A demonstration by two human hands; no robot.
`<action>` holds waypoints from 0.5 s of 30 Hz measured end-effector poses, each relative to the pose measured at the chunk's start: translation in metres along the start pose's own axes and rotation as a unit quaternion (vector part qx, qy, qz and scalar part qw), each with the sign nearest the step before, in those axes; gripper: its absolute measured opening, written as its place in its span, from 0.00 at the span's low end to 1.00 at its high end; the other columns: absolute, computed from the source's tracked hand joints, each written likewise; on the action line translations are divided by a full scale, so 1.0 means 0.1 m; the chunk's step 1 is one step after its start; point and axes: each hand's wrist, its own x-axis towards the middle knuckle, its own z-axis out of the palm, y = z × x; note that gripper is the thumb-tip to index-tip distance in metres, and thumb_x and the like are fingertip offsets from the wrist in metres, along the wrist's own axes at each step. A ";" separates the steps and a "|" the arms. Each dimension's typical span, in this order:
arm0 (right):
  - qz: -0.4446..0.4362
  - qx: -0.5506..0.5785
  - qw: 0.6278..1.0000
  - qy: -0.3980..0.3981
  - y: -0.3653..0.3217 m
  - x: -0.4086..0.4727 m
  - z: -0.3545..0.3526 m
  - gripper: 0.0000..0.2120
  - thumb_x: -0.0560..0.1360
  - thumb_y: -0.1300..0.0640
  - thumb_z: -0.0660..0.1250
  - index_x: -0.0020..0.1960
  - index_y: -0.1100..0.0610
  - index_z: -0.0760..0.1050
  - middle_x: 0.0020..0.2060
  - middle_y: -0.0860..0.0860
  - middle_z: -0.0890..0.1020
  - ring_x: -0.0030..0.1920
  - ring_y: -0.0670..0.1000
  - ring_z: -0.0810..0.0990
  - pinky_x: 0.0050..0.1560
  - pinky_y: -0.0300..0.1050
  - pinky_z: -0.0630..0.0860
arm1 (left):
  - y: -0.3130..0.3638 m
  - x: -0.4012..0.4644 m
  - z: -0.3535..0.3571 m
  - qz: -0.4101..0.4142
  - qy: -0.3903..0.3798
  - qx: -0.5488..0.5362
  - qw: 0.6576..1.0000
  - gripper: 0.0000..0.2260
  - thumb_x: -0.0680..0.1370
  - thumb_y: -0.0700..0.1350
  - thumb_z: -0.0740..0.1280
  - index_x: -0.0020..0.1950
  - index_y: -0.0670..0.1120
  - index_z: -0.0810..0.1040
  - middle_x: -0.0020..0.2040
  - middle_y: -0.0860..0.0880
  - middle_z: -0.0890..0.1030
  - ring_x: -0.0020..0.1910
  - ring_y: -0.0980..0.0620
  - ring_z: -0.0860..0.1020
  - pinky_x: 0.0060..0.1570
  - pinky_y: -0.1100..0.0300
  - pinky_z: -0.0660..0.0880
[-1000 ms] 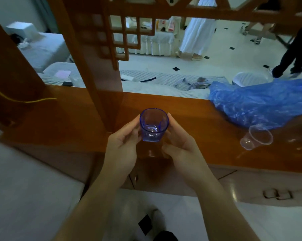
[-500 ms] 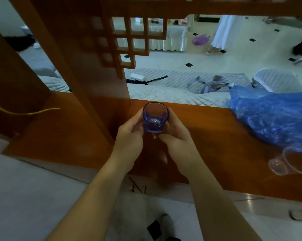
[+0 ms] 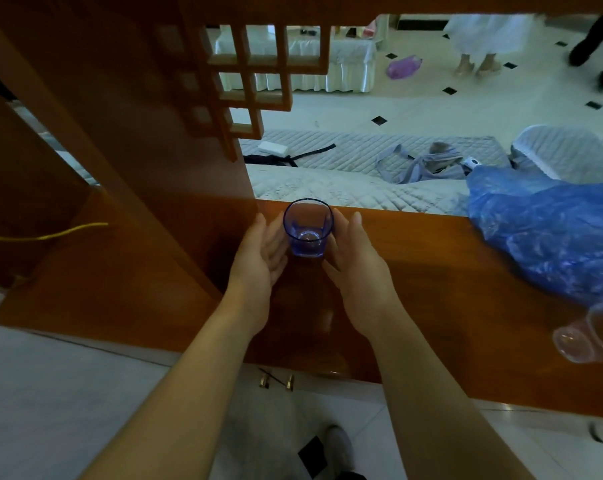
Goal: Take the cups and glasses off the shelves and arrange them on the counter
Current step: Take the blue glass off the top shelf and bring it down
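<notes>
**Both hands flank the blue glass near the counter's far edge**

Your left hand point(image 3: 263, 252) and right hand point(image 3: 353, 259) sit on either side of the blue glass point(image 3: 308, 227), palms turned inward and fingers loosely spread. From the head view, the fingers look just beside the glass walls; whether they press on it you cannot tell, and neither hand is wrapped around it. The glass stands upright on the wooden counter point(image 3: 414, 271), close to its far edge, with the quilted mat point(image 3: 345, 188) showing just beyond that edge.

To your left, the wooden post point(image 3: 175, 161) rises from the counter right beside your left hand, so there is little room on that side. To your right, a bare stretch of counter runs from your right hand to the blue plastic sheet point(image 3: 549, 233), which lies crumpled over the far right part. A clear plastic cup point(image 3: 591, 336) lies on its side near the right border of the view, well apart from the blue glass. The counter's near edge crosses under your forearms, with pale floor tiles point(image 3: 68, 393) below.
</notes>
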 end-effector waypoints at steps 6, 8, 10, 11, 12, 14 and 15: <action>0.001 -0.002 1.000 -0.028 0.16 0.15 -0.07 0.30 0.83 0.30 0.46 0.80 0.41 0.64 0.65 0.34 0.78 0.63 0.33 0.72 0.76 0.52 0.59 | -0.04 0.10 0.02 -0.026 -0.011 0.001 1.000 0.33 0.82 0.70 0.45 0.77 0.55 0.73 0.75 0.55 0.77 0.75 0.55 0.71 0.78 0.52 0.60; 0.004 -0.002 0.999 -0.038 0.18 0.17 -0.08 0.31 0.82 0.29 0.46 0.81 0.39 0.63 0.73 0.37 0.74 0.67 0.36 0.71 0.77 0.52 0.58 | -0.05 0.10 0.03 -0.031 -0.011 -0.005 0.999 0.34 0.81 0.71 0.45 0.78 0.56 0.72 0.75 0.55 0.76 0.76 0.56 0.70 0.78 0.51 0.59; 0.006 0.000 0.999 -0.035 0.18 0.16 -0.08 0.31 0.82 0.29 0.46 0.81 0.40 0.63 0.76 0.40 0.72 0.71 0.40 0.70 0.75 0.51 0.60 | -0.06 0.10 0.04 -0.037 -0.010 -0.012 0.999 0.34 0.81 0.72 0.45 0.79 0.56 0.70 0.76 0.56 0.75 0.77 0.56 0.68 0.79 0.51 0.57; 0.008 0.001 0.999 -0.035 0.17 0.15 -0.07 0.31 0.82 0.29 0.46 0.80 0.39 0.63 0.76 0.40 0.72 0.72 0.41 0.69 0.75 0.51 0.61 | -0.06 0.09 0.05 -0.040 -0.011 -0.015 0.999 0.34 0.81 0.72 0.45 0.79 0.57 0.69 0.77 0.56 0.74 0.78 0.56 0.67 0.79 0.51 0.57; 0.007 0.003 0.999 -0.036 0.17 0.15 -0.07 0.31 0.82 0.29 0.46 0.80 0.39 0.64 0.76 0.40 0.72 0.73 0.41 0.69 0.74 0.51 0.61 | -0.05 0.08 0.06 -0.043 -0.014 -0.019 0.999 0.34 0.81 0.71 0.45 0.80 0.57 0.68 0.78 0.55 0.72 0.79 0.55 0.66 0.79 0.51 0.56; 0.004 0.013 0.999 -0.034 0.15 0.14 -0.08 0.31 0.83 0.30 0.45 0.80 0.40 0.65 0.76 0.40 0.73 0.71 0.40 0.70 0.72 0.50 0.62 | -0.03 0.06 0.09 -0.043 -0.021 -0.028 0.998 0.33 0.82 0.70 0.45 0.81 0.56 0.65 0.80 0.55 0.69 0.80 0.55 0.63 0.80 0.51 0.54; 0.002 0.017 0.999 -0.034 0.14 0.14 -0.08 0.31 0.83 0.31 0.45 0.80 0.41 0.65 0.75 0.40 0.73 0.69 0.39 0.71 0.71 0.49 0.63 | -0.02 0.06 0.10 -0.040 -0.022 -0.030 0.998 0.33 0.82 0.70 0.45 0.82 0.56 0.64 0.81 0.55 0.68 0.80 0.55 0.63 0.80 0.52 0.54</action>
